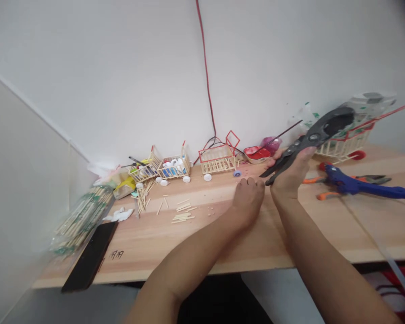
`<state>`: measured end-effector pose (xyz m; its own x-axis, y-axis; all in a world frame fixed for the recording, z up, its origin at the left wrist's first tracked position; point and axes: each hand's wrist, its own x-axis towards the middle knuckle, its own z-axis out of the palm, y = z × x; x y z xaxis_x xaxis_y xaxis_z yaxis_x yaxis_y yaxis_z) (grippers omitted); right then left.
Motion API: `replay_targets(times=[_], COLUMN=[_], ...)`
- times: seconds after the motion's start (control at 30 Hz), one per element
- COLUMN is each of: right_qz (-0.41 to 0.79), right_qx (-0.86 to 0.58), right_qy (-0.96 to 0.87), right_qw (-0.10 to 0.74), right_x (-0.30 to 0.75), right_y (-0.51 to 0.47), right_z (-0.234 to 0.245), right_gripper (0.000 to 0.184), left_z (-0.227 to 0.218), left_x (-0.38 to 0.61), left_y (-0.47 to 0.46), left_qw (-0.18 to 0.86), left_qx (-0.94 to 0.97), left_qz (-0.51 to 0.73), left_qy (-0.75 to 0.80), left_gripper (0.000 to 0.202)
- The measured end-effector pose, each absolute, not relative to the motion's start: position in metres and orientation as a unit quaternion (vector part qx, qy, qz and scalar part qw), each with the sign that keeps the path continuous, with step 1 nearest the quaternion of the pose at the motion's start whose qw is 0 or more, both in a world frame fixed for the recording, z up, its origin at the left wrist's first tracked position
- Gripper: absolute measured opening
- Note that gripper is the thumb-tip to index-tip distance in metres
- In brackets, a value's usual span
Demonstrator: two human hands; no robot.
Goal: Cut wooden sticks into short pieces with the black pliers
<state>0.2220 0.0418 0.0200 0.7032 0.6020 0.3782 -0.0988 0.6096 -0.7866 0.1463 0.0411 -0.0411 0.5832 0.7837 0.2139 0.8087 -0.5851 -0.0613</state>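
Observation:
My right hand [290,173] grips the handles of a large black cutter [315,135], its head raised up and to the right above the wooden table [256,243]. Just to its left, my left hand [248,198] rests knuckles-up on the table with its fingers curled under; whether it holds anything is hidden. A few small wooden bits lie in front of the left hand. Several cut wooden sticks [182,213] lie to the left.
Small stick-built carts [218,159] stand along the wall; another cart [347,141] stands at the right. A blue glue gun [357,185] lies at the right. A bundle of sticks [81,220] and a dark phone [89,256] sit at the left edge. A red cable [205,67] runs down the wall.

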Motion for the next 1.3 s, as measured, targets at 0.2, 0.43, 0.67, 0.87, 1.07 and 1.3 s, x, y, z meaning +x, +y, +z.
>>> replay_targets(times=[0.2,0.43,0.67,0.87,1.07,1.3], right_qz=[0.206,0.219,0.226,0.221,0.215,0.218], right_qx=[-0.385,-0.367,-0.368,-0.398,-0.416,-0.423], right_qy=[-0.331,-0.321,-0.344,-0.371,-0.382,-0.392], right_qw=[0.837,0.845,0.834,0.809,0.797,0.787], right_x=[0.223,0.224,0.218,0.212,0.212,0.211], right_y=[0.043,0.043,0.043,0.047,0.049,0.05], right_z=[0.021,0.02,0.015,0.01,0.006,0.003], right_gripper=[0.07,0.067,0.065,0.071,0.073,0.074], left_z=[-0.029,-0.008,0.008,0.008,0.0,-0.009], left_x=[0.114,0.072,-0.053,-0.122,-0.133,-0.14], left_y=[0.015,-0.005,0.015,0.026,0.004,0.003], left_qw=[0.059,0.016,0.035,0.082,0.066,-0.039], left_qx=[-0.907,-0.887,-0.775,-0.669,-0.658,-0.649], left_qz=[-0.053,-0.093,-0.188,-0.125,-0.129,-0.094], left_qy=[-0.413,-0.453,-0.603,-0.729,-0.739,-0.754], left_gripper=[0.025,0.026,0.027,0.023,0.014,0.008])
